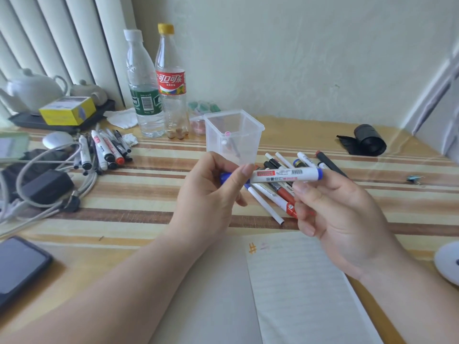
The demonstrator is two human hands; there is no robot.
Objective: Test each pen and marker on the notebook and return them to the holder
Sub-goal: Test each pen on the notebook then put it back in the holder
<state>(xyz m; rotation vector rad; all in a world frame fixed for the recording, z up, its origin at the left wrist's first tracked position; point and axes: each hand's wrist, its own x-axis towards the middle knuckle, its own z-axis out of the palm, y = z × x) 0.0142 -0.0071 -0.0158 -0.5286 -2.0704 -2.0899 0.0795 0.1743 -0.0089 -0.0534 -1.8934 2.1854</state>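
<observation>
hands (208, 184) (342, 219) both grip blue marker (285, 175).

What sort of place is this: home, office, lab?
Probably someone's home, not a lab or office: a teapot on a tray, used drink bottles by the wall, and a phone and tangled charger cables on a striped tablecloth.

Red bottle label (171, 81): 可口可乐; notebook (298, 281): orange # mark (252, 248); marker (285, 175) print illegible
</observation>
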